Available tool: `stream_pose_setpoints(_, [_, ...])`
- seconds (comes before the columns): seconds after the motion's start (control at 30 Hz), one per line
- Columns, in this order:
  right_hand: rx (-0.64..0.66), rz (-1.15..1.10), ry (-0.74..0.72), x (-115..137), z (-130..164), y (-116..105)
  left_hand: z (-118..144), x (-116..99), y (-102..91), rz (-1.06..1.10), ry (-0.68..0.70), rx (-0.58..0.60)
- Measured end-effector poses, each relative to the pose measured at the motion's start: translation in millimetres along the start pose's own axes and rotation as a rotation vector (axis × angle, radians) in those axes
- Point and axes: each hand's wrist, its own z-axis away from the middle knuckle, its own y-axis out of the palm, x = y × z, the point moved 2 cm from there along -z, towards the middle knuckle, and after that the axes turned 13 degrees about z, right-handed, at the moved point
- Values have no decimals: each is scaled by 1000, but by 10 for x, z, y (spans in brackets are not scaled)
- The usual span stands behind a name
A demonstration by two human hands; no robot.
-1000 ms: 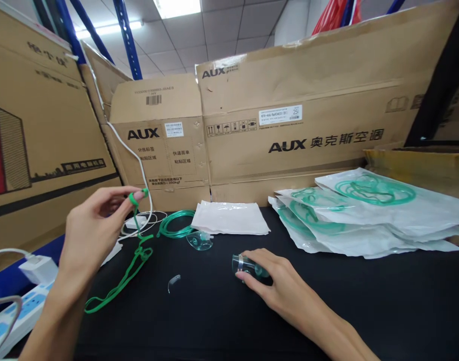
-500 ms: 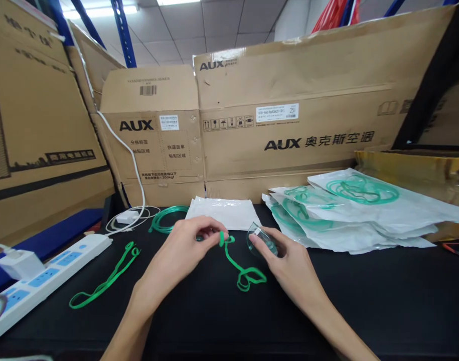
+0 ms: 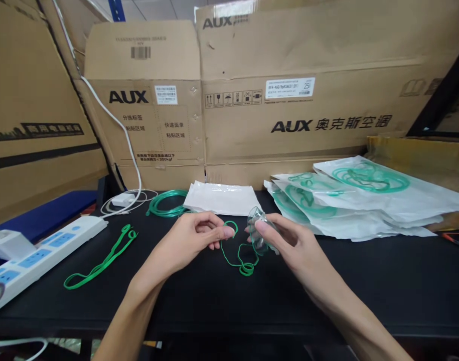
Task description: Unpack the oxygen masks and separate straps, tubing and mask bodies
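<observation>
Cardboard walls (image 3: 233, 143) behind a pretty busy counter (image 3: 214, 311)

So the big brown panels with AUX printed on them stand well beyond the fingers of both the left hand (image 3: 189, 239) and the right hand (image 3: 295, 240), with more cardboard way off to the left. Counter's black and runs right underneath the fingers.

Next size down: a pile of white bagged packs (image 3: 387, 210), green tubing visible in them, sitting beyond and to the right of the right fingers. White power strip (image 3: 44, 256) is well out to the left of the left fingers. Some flat white pouches (image 3: 221, 198) lie beyond the left fingers, and a green tubing coil (image 3: 165, 213) is beyond them too, a bit further left. There's also a loose green strap (image 3: 108, 258) stretched out well left of those fingers.

Now the stuff in hand. Right fingers are curved around a clear plastic mask (image 3: 257, 230), tilted. Left fingers are pinched tight on a curly green strap (image 3: 247, 273), its loops hanging between the hands; can't tell if it touches the mask.

Smallest bit: a white adapter (image 3: 123, 200), beyond and left of the left fingers.
</observation>
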Motion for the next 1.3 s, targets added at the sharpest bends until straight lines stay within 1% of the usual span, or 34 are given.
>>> stream_pose_setpoints(0.13, [101,-231,11,77,62,1,13,-14,23,-60,29,-16])
stream_pose_setpoints(0.23, [133,-398,-37,85,72,19,23,-17,30,-69,25,0])
stream_pose_setpoints(0.3, [146,-441,-61,79,66,30,30,-21,37,-58,20,18])
stream_pose_setpoints(0.4, [152,-440,-59,64,57,36,41,-21,55,-66,1,48])
stream_pose_setpoints(0.5, [142,-428,-36,48,56,36,47,-14,74,-94,1,40])
stream_pose_setpoints(0.67, [151,-442,-9,46,66,53,42,-34,118,-134,120,46])
stream_pose_setpoints(0.83, [195,-520,2,71,79,85,40,-46,87,-203,178,-54])
stream_pose_setpoints(0.9, [191,-523,8,64,74,90,34,-41,65,-214,198,-97])
stream_pose_setpoints(1.0, [155,-493,19,31,56,91,20,-34,52,-269,228,-132])
stream_pose_setpoints(1.1, [114,-436,39,-8,37,88,18,-44,71,-322,271,-139])
stream_pose_setpoints(1.2, [85,-369,69,-26,23,91,31,-71,104,-333,303,-134])
stream_pose_setpoints(1.3, [91,-317,78,-21,14,107,51,-100,133,-332,332,-99])
